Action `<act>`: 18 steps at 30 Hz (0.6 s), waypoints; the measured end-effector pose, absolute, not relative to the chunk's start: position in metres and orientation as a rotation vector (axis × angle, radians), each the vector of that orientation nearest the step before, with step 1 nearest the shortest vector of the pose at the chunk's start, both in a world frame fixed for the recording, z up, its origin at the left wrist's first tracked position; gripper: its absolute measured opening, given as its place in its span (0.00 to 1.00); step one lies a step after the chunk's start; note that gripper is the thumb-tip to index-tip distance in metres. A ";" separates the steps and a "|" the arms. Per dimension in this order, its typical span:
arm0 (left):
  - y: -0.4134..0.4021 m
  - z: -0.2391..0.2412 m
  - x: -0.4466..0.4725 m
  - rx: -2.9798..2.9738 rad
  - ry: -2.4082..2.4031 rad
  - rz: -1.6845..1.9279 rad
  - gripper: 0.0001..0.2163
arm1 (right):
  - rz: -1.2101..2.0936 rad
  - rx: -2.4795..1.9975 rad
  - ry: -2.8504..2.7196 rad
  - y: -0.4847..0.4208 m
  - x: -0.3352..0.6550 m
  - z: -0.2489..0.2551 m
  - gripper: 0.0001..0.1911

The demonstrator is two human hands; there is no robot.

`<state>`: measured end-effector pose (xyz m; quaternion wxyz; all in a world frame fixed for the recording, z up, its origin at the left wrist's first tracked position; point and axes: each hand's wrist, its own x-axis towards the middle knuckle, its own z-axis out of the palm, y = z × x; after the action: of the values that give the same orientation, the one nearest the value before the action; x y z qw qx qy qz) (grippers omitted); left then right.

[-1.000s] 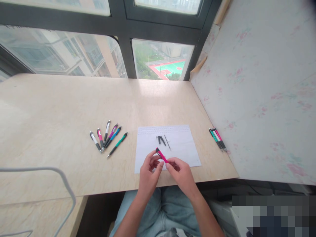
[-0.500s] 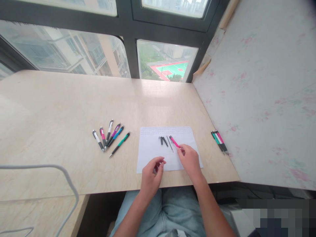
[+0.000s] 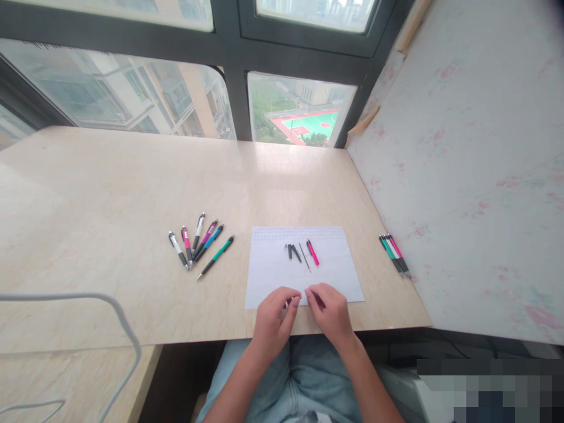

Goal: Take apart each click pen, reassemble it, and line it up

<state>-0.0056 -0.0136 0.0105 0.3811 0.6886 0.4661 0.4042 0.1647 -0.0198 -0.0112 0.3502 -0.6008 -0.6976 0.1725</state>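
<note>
My left hand (image 3: 275, 314) is over the front edge of a sheet of paper (image 3: 264, 282), thumb and fingertips pinched together. Close by on its right, my right hand (image 3: 329, 311) has its fingertips pressed together, almost touching the left ones. Anything in either pinch is too small to make out. Beyond the hands, a pink pen barrel (image 3: 312, 252) with a dark clip lies on the paper. Left of it are a thin dark refill (image 3: 305, 257), a slanted black piece (image 3: 296, 253), a shorter black piece (image 3: 289, 251) and a tiny silvery piece (image 3: 285, 247).
Several pens (image 3: 207, 238) in white, pink, purple and blue lie fanned out to the left, with a green pen (image 3: 217, 257) beside them. More pens (image 3: 394, 254) lie in a row by the right wall. A grey cable (image 3: 118, 311) curves across the desk's left front.
My right hand has let go of the pink barrel, leaving it on the paper, and has drawn back toward me beside my left hand. The left hand stays nearly in place.
</note>
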 end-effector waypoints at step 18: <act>-0.008 0.003 -0.011 1.779 1.203 0.982 0.08 | 0.150 -1.981 -1.591 0.016 0.174 -0.006 0.12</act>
<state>-0.0112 -0.0078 0.0028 0.3805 0.6967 0.4711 0.3845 0.1735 0.0164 -0.0065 0.2938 -0.7439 -0.5976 0.0562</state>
